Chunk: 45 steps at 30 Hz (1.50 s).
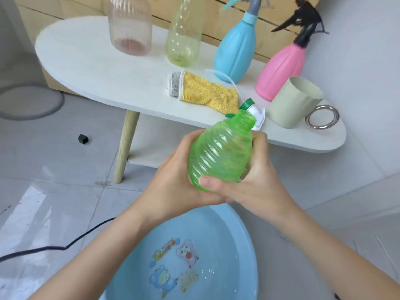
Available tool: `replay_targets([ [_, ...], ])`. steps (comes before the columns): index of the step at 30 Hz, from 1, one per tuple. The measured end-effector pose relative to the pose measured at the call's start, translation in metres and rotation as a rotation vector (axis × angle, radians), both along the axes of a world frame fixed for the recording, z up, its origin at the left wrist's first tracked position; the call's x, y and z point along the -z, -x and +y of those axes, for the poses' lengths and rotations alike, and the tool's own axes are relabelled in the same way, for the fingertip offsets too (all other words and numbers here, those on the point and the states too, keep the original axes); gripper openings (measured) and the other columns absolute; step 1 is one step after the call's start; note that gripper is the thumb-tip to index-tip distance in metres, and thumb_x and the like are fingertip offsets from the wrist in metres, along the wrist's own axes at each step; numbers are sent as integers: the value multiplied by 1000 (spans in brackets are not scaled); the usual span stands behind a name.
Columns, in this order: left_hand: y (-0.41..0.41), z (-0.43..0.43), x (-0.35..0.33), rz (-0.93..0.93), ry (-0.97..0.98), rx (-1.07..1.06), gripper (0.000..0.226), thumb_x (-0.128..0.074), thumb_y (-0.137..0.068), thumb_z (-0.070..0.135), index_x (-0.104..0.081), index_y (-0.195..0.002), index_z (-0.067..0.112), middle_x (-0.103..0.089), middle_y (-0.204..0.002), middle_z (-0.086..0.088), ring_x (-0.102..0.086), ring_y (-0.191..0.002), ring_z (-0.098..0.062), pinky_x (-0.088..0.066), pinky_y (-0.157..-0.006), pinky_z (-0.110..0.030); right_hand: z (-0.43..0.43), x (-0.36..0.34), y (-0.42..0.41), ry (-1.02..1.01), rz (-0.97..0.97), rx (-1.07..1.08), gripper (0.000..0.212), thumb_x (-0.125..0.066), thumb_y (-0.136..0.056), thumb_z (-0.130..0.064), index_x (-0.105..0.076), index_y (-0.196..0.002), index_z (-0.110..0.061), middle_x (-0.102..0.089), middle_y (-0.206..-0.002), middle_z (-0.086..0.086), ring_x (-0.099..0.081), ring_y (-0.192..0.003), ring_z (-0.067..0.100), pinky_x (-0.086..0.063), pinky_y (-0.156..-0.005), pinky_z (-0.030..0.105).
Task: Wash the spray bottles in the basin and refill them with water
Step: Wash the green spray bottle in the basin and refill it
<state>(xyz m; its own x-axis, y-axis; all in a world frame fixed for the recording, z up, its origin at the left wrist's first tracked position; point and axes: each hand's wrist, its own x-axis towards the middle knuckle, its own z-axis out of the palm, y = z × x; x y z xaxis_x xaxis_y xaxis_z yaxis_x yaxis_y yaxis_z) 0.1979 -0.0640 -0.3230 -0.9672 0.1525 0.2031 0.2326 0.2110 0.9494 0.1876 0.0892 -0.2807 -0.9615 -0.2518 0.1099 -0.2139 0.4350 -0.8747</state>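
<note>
I have the green bottle (220, 154) held between both hands above the blue basin (218, 221), which sits on the floor with water in it. My left hand (173, 169) is curled round the bottle's side and underside, and my right hand (259, 174) wraps the other side with the thumb pressed across the base, so both hands are closed firmly on it. The bottle is tilted, its open neck pointing up and away from me toward the counter (97, 68). Its spray top (249, 105) is off and lies near the counter's front edge, with its thin tube trailing back beside the yellow cloth (207, 94). The blue spray bottle (236, 50) and the pink spray bottle (279, 70) stand behind, tops on, and I take them to be unwashed. What worries me is grip: the ribbed plastic looks thin and is probably wet, so it could slide out and drop into the basin, throwing water over the tiled floor where a black cable (54, 247) runs close by. Squeezing harder to prevent that could buckle the wall and push whatever is inside out of the open neck toward the counter. The neck is also just in front of the spray top and near the beige cup (292, 102), so swinging the bottle forward could knock either one off the edge
</note>
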Motion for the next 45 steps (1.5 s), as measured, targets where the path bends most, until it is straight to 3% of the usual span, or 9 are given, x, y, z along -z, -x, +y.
replay_targets([
  [4,-7,1,-11,-32,-13,-123,82,-79,-42,58,-43,-114,40,-61,-105,33,-60,-96,11,-49,-79,-15,12,-25,12,-80,-81,-151,72,-78,-54,-63,-43,-111,-37,-66,-111,-17,-62,-108,6,-52,-91,42],
  [8,-8,-3,-20,-81,-38,-184,84,-79,-37,61,-44,-111,39,-62,-102,32,-61,-95,9,-51,-83,-22,30,-55,29,-240,-2,-172,70,-72,-64,-67,-52,-120,-30,-62,-119,-12,-58,-112,2,-50,-95,39],
  [11,-8,-7,-25,-91,-27,-224,90,-79,-35,62,-45,-115,37,-61,-99,31,-59,-98,9,-50,-89,-27,44,-67,51,-430,156,-76,54,-71,-75,-49,-57,-120,-21,-62,-121,-7,-58,-111,3,-46,-96,26],
  [16,-10,-10,-30,-100,32,-250,99,-78,-34,64,-43,-121,33,-57,-99,36,-57,-98,11,-48,-90,-29,85,-59,97,-623,574,344,50,-73,-81,-29,-55,-120,-3,-50,-125,17,-45,-120,34,-30,-99,27],
  [22,-8,-6,-34,-108,94,-277,99,-77,-34,66,-41,-121,38,-50,-98,45,-55,-99,11,-47,-92,-32,129,-54,121,-773,97,584,105,-69,-76,-57,-10,-150,-12,-6,-157,19,-3,-146,32,-10,-117,46],
  [26,-4,2,-37,-91,109,-287,97,-91,-42,51,-43,-124,31,-45,-93,51,-54,-93,17,-47,-87,-28,149,-46,127,-598,-22,597,100,-73,-74,-55,-21,-146,-8,-34,-146,16,-31,-136,32,-31,-105,41],
  [34,2,13,-41,-104,97,-292,95,-92,-44,49,-43,-123,30,-50,-92,48,-53,-89,20,-45,-78,-20,167,-47,125,-414,68,629,14,-62,-85,-27,-64,-92,-15,-69,-94,10,-64,-90,29,-52,-77,37],
  [40,0,25,-49,-114,68,-315,89,-90,-47,39,-44,-123,28,-53,-88,39,-51,-85,25,-43,-80,-20,173,-52,107,-355,78,604,8,-62,-84,-27,-61,-78,-21,-71,-84,8,-67,-82,32,-56,-77,46],
  [45,-12,24,-55,-133,86,-288,97,-89,-41,54,-43,-123,32,-60,-95,31,-54,-89,19,-45,-83,-24,168,-77,72,-244,109,566,14,-62,-88,-25,-58,-74,-26,-72,-77,-2,-69,-85,24,-56,-79,48],
])
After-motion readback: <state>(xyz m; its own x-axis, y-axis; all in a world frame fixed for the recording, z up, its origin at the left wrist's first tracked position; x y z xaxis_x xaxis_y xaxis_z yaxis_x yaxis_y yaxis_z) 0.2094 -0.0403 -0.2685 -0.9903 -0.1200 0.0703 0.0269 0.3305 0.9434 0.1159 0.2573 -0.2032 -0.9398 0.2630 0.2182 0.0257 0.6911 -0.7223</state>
